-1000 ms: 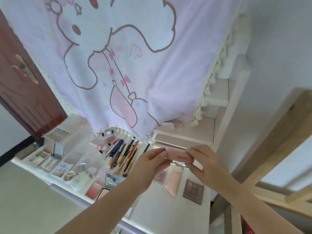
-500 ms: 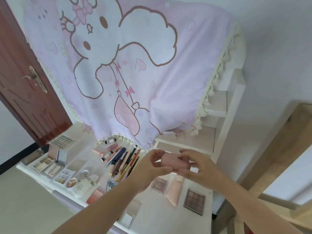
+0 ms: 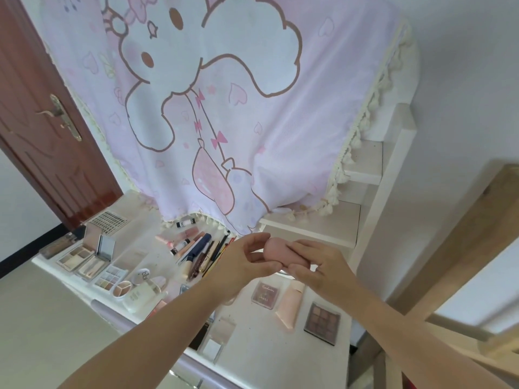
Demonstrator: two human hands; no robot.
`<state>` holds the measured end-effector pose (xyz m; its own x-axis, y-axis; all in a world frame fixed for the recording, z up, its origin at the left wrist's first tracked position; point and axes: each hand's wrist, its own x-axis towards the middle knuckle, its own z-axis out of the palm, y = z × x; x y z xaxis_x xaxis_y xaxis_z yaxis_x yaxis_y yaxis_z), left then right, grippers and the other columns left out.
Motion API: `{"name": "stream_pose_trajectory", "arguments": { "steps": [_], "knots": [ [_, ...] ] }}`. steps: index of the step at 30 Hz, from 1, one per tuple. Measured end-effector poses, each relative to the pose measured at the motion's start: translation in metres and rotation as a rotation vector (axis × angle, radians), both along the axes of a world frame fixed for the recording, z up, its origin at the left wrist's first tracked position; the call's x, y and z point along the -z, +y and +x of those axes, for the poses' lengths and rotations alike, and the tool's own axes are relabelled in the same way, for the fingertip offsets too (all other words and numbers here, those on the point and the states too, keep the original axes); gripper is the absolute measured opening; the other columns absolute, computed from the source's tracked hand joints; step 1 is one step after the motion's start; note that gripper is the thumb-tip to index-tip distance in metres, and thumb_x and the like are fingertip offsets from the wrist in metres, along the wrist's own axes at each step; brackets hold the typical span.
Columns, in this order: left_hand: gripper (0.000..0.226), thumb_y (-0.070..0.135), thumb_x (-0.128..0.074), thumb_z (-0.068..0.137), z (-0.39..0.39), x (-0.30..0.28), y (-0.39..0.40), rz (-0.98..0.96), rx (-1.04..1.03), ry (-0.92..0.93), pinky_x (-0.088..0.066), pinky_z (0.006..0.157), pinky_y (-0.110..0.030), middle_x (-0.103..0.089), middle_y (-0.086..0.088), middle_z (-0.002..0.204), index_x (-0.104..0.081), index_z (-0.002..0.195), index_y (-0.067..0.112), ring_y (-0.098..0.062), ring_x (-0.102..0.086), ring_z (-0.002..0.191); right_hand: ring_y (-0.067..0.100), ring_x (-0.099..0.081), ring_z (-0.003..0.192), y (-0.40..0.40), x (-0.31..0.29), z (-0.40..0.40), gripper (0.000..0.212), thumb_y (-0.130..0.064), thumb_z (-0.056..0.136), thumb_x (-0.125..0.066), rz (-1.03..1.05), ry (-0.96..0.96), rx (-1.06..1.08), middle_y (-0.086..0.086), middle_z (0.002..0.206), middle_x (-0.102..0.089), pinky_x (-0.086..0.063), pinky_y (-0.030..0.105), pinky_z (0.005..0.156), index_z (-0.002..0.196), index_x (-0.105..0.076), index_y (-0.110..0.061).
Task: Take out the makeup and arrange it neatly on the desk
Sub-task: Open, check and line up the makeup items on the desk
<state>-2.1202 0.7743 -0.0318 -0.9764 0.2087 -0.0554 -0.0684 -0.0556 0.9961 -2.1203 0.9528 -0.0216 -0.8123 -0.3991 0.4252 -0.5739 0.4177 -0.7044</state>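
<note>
The scene is bright and evenly lit by soft daylight. The white desk (image 3: 280, 357) and the wall (image 3: 463, 66) at the right look washed out, with little contrast. Shadows are faint: a soft grey one lies under the left arm (image 3: 157, 329) on the desk. The curtain (image 3: 252, 108) is pale and slightly overexposed, its print low in contrast. The wide-angle lens bends straight lines strongly: the door (image 3: 47, 141) leans at the left edge, the shelf (image 3: 393, 178) slants at the right. Detail is soft overall, and small labels on the desk are too blurred to read.
</note>
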Motion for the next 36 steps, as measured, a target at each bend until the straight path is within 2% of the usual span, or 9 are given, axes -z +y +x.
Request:
{"name": "stream_pose_trajectory", "arguments": {
  "steps": [7, 11, 15, 18, 20, 24, 26, 29, 36],
  "knots": [
    [0.043, -0.018, -0.061, 0.073, 0.003, 0.008, -0.003, 0.006, -0.003, -0.004, -0.051, 0.060, -0.013, -0.068, 0.007, 0.090, -0.057, 0.096, 0.018, -0.002, -0.068, 0.070, 0.011, -0.056, 0.083, -0.009, 0.009, 0.000, 0.065, -0.050, 0.067, -0.041, -0.014, -0.046, -0.005, 0.000, 0.093, -0.063, -0.039, 0.006, 0.073, 0.107, -0.066, -0.005],
    [0.048, -0.022, -0.056, 0.074, 0.006, 0.015, -0.005, -0.011, 0.025, -0.006, -0.052, 0.065, -0.013, -0.072, 0.016, 0.084, -0.057, 0.100, 0.019, -0.002, -0.068, 0.074, -0.007, -0.057, 0.078, -0.009, 0.012, -0.002, 0.058, -0.050, 0.065, -0.045, -0.161, -0.208, 0.015, -0.012, 0.086, -0.065, -0.043, 0.005, 0.071, 0.104, -0.068, -0.015],
    [0.052, -0.021, -0.058, 0.073, 0.009, 0.027, -0.010, -0.063, 0.056, -0.055, -0.051, 0.066, -0.012, -0.072, 0.018, 0.086, -0.056, 0.101, 0.023, 0.000, -0.067, 0.079, 0.000, -0.062, 0.099, -0.003, 0.018, -0.007, 0.026, -0.033, 0.086, -0.050, -0.222, -0.427, -0.089, -0.016, 0.103, -0.069, -0.048, 0.011, 0.078, 0.105, -0.068, -0.032],
    [0.058, -0.020, -0.062, 0.071, 0.013, 0.043, -0.017, -0.143, 0.114, -0.124, -0.051, 0.067, -0.013, -0.071, 0.018, 0.089, -0.054, 0.101, 0.030, 0.002, -0.066, 0.084, 0.008, -0.065, 0.095, 0.000, 0.035, -0.011, 0.029, -0.020, 0.095, -0.040, -0.250, -0.574, -0.082, -0.007, 0.106, -0.069, -0.053, 0.019, 0.068, 0.099, -0.065, -0.035],
    [0.061, -0.017, -0.064, 0.070, 0.020, 0.056, -0.022, -0.220, 0.166, -0.161, -0.052, 0.069, -0.013, -0.070, 0.020, 0.090, -0.054, 0.099, 0.035, 0.003, -0.066, 0.087, 0.011, -0.065, 0.081, -0.001, 0.053, -0.010, 0.026, -0.022, 0.095, -0.039, -0.234, -0.649, 0.015, 0.003, 0.097, -0.066, -0.054, 0.022, 0.067, 0.086, -0.060, -0.033],
    [0.049, -0.012, -0.065, 0.072, 0.038, 0.092, -0.028, -0.397, 0.166, -0.218, -0.053, 0.076, -0.016, -0.066, 0.008, 0.098, -0.058, 0.110, 0.018, -0.006, -0.063, 0.090, 0.000, -0.051, 0.068, -0.005, 0.103, -0.005, 0.029, -0.035, 0.096, -0.033, -0.121, -0.737, 0.156, -0.013, 0.075, -0.054, -0.040, 0.005, 0.065, 0.080, -0.056, -0.029],
    [0.045, -0.007, -0.067, 0.074, 0.047, 0.110, -0.028, -0.506, 0.139, -0.256, -0.051, 0.076, -0.014, -0.065, -0.002, 0.101, -0.057, 0.114, 0.010, -0.012, -0.061, 0.090, 0.002, -0.044, 0.065, -0.009, 0.128, -0.002, 0.030, -0.043, 0.096, -0.029, -0.063, -0.847, 0.213, -0.012, 0.071, -0.048, -0.036, 0.008, 0.063, 0.090, -0.054, -0.027],
    [0.033, -0.003, -0.064, 0.078, 0.059, 0.135, -0.030, -0.670, 0.101, -0.270, -0.048, 0.071, -0.009, -0.065, -0.012, 0.103, -0.060, 0.110, 0.001, -0.014, -0.059, 0.086, 0.007, -0.041, 0.051, -0.022, 0.153, 0.002, 0.038, -0.044, 0.096, -0.029, -0.006, -0.942, 0.231, -0.005, 0.056, -0.044, -0.033, 0.007, 0.042, 0.065, -0.046, -0.028],
    [0.024, 0.005, -0.057, 0.081, 0.073, 0.167, -0.041, -0.991, 0.003, -0.269, -0.047, 0.080, -0.028, -0.065, -0.013, 0.103, -0.060, 0.105, 0.002, -0.025, -0.062, 0.088, 0.013, -0.041, 0.045, -0.050, 0.179, 0.001, 0.041, -0.036, 0.097, -0.031, 0.099, -0.962, 0.153, 0.004, 0.053, -0.046, -0.034, 0.021, 0.050, 0.069, -0.048, -0.012]
  ]
}}
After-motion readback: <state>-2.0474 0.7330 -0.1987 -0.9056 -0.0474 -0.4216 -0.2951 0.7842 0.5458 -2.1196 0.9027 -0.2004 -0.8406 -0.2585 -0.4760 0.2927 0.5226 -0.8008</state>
